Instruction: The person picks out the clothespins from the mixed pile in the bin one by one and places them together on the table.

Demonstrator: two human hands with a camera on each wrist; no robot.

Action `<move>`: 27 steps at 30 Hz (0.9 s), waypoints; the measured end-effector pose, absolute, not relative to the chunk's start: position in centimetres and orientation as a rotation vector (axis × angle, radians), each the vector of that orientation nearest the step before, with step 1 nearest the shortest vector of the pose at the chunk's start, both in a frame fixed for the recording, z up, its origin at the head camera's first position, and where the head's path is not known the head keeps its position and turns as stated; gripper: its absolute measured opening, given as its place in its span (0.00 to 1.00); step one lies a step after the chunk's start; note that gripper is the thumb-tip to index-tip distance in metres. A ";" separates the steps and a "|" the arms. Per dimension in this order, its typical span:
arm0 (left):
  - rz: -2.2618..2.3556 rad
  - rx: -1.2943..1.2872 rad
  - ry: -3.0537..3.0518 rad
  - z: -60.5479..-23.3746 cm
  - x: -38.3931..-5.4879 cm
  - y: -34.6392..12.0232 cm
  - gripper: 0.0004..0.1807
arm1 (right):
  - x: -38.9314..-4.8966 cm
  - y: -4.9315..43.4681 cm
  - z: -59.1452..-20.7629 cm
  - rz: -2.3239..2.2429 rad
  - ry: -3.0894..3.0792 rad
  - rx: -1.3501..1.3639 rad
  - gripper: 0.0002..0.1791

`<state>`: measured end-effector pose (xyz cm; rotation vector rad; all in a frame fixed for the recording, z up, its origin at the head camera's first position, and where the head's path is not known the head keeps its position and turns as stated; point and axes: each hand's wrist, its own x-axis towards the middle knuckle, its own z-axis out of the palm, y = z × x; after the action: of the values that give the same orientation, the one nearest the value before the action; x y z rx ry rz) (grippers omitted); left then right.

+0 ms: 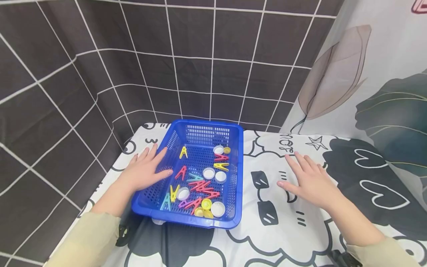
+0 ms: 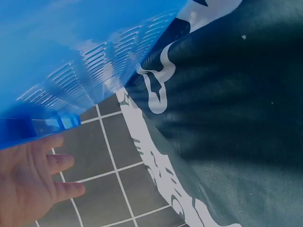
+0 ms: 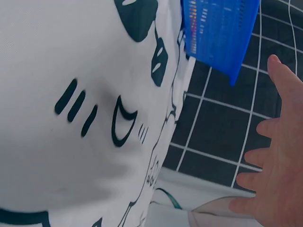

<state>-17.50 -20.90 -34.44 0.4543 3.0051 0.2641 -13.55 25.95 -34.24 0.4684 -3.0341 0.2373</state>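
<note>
A blue plastic basket (image 1: 186,219) stands on the patterned cloth in the head view. In it lie loose clothespins: red (image 1: 181,172), yellow (image 1: 183,152), teal (image 1: 165,202) and a purple one (image 1: 183,203). Among them are white bottle caps (image 1: 218,209) and yellow caps (image 1: 206,204). My left hand (image 1: 143,171) spreads its fingers over the basket's left rim, holding nothing; contact with the rim cannot be told. To the right of the basket, my right hand (image 1: 310,181) hovers over the cloth, fingers extended and apart, with nothing in it.
The black-and-white cartoon cloth (image 1: 280,237) covers the surface under the basket. Dark fabric with a white grid (image 1: 193,74) hangs behind and to the left. A pale curtain with leaf prints (image 1: 393,44) hangs at the right.
</note>
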 end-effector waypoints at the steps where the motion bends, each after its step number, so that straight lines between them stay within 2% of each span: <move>1: 0.268 0.450 3.004 -34.5 -17.4 -21.0 0.48 | -13.6 25.7 -34.3 0.235 -3.027 0.485 0.49; 20: 0.268 0.450 3.009 -33.5 -14.3 -22.5 0.49 | -13.9 23.3 -34.0 0.254 -3.035 0.584 0.49; 27: 0.442 0.451 3.018 -33.6 -13.7 -22.7 0.49 | -14.0 22.3 -34.0 0.245 -3.022 0.629 0.48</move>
<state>-13.69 -22.74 -33.63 0.4508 3.0185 0.4417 -13.98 22.31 -33.99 0.6293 -3.0222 0.2453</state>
